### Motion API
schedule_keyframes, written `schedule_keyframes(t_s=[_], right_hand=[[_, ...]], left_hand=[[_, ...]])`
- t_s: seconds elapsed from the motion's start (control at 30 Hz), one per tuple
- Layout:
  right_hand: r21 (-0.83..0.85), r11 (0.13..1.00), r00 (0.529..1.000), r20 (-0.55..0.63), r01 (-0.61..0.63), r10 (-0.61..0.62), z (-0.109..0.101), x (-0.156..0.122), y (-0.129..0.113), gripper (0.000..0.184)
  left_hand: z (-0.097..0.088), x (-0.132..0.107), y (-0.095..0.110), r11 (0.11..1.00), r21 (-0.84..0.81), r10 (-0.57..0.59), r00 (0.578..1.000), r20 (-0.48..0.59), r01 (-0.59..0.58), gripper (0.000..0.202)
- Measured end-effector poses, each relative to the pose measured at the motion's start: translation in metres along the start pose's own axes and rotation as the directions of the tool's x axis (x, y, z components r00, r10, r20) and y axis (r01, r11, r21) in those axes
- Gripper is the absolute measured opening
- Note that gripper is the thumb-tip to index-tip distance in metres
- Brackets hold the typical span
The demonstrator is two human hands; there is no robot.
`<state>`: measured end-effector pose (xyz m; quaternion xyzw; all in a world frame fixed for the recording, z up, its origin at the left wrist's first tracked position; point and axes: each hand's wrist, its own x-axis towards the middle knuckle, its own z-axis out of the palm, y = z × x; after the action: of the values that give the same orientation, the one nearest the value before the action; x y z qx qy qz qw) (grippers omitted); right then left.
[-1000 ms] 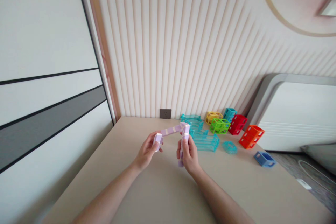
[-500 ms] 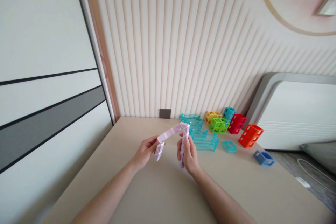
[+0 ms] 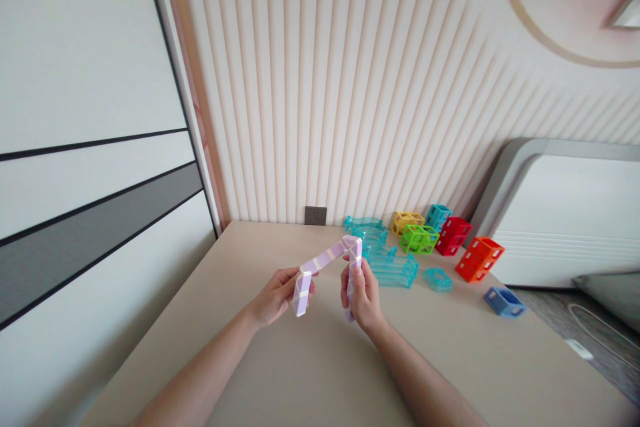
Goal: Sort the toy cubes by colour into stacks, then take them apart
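Note:
A lilac and white snake puzzle (image 3: 327, 257), made of wedge segments, is held above the table between both hands. It is bent into an arch, with a sloping middle stretch and an arm hanging down at each end. My left hand (image 3: 275, 295) is closed on the puzzle's left corner, its fingers partly behind the short left arm. My right hand (image 3: 363, 293) wraps round the longer right arm, thumb on the near side. The lower tip of that arm shows below the fingers.
Behind my right hand lie clear turquoise plastic pieces (image 3: 395, 270) and a turquoise ring (image 3: 438, 279). Further right stand yellow (image 3: 407, 222), green (image 3: 419, 239), red (image 3: 453, 235), orange (image 3: 480, 259) and blue (image 3: 505, 301) frame blocks. A ribbed wall with a socket (image 3: 315, 215) borders the table's back edge.
The puzzle's short left arm has turned, now showing a broader face towards me and hanging in front of my left fingers. My right hand keeps its hold almost unmoved.

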<state>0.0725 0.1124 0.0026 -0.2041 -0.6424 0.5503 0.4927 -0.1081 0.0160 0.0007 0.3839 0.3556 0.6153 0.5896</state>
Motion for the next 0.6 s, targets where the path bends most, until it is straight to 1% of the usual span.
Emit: schedule_keyframes(t_s=[0.17,0.3,0.5,0.6], right_hand=[[-0.043,0.999,1.000,0.004,0.007,-0.007,0.000,-0.001,0.000,0.045],[-0.085,0.996,0.999,0.022,0.031,-0.030,-0.001,-0.002,0.002,0.044],[-0.193,0.976,0.994,0.060,0.099,-0.089,-0.009,-0.002,0.007,0.039],[-0.245,0.957,0.987,0.078,0.153,-0.138,-0.016,-0.001,0.009,0.037]], left_hand=[[-0.001,-0.002,0.001,0.998,-0.062,0.007,1.000,0.015,-0.006,0.045],[-0.003,-0.002,0.001,0.997,-0.077,0.005,0.999,0.035,-0.002,0.043],[-0.005,-0.002,0.004,0.999,-0.044,-0.027,0.997,0.079,0.030,0.043],[-0.005,-0.004,0.005,0.996,0.003,-0.085,0.988,0.128,0.085,0.038]])
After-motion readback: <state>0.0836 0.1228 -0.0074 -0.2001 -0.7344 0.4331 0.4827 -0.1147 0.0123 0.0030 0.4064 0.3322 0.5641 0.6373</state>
